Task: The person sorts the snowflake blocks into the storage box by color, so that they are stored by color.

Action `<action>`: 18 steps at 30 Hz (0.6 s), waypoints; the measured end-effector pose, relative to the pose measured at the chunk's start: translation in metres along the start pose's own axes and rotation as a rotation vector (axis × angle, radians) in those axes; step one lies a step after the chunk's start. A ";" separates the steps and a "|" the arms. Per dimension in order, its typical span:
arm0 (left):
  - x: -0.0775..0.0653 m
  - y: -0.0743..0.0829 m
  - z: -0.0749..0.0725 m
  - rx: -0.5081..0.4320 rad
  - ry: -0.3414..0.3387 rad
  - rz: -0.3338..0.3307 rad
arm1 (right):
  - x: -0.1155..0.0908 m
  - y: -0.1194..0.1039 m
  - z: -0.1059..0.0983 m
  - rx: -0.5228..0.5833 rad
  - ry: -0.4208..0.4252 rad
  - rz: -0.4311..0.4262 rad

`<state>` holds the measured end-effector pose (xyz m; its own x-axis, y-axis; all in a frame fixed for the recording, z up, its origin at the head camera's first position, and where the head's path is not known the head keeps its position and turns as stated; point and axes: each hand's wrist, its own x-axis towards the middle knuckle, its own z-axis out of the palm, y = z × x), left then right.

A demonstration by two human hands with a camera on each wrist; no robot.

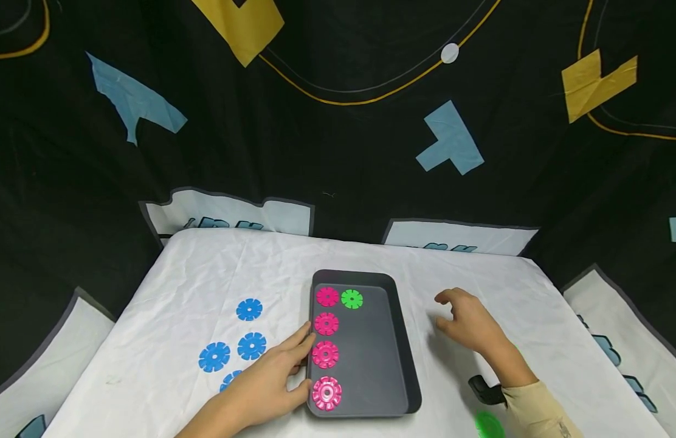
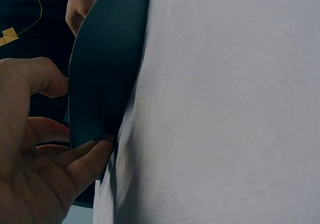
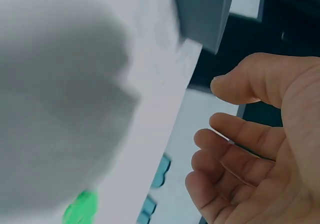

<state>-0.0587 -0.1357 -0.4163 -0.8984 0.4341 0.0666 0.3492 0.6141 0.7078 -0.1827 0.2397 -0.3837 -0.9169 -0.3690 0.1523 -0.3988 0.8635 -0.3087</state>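
Note:
A dark grey rectangular tray point(image 1: 373, 353) lies on the table with a column of several pink notched discs point(image 1: 325, 354) along its left side. One green notched disc point(image 1: 351, 298) sits beside the topmost pink one. My left hand point(image 1: 267, 383) rests against the tray's left wall, thumb and fingertips touching it; in the left wrist view its fingers point(image 2: 90, 166) lie along the outer wall. Right of the tray, my right hand point(image 1: 469, 319) hovers over the cloth, fingers loosely bent and holding nothing, as the right wrist view point(image 3: 250, 144) also shows.
Several blue notched discs point(image 1: 251, 345) lie left of the tray, one partly covered by the left hand. Green pieces point(image 1: 488, 424) lie near the right forearm, partly hidden. White cloth point(image 1: 152, 365) covers the table; a black curtain point(image 1: 338, 164) hangs behind.

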 end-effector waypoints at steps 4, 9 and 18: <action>0.000 -0.001 0.001 -0.001 0.002 -0.001 | -0.013 0.015 -0.003 0.008 -0.028 0.056; 0.001 -0.002 0.002 -0.006 -0.003 0.000 | -0.029 0.035 -0.006 0.004 -0.076 0.123; 0.001 -0.002 0.001 -0.007 -0.012 -0.022 | -0.048 0.069 -0.003 -0.032 -0.116 0.199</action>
<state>-0.0601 -0.1353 -0.4181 -0.9026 0.4284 0.0428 0.3276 0.6190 0.7138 -0.1664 0.3177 -0.4092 -0.9740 -0.2260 -0.0183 -0.2110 0.9329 -0.2919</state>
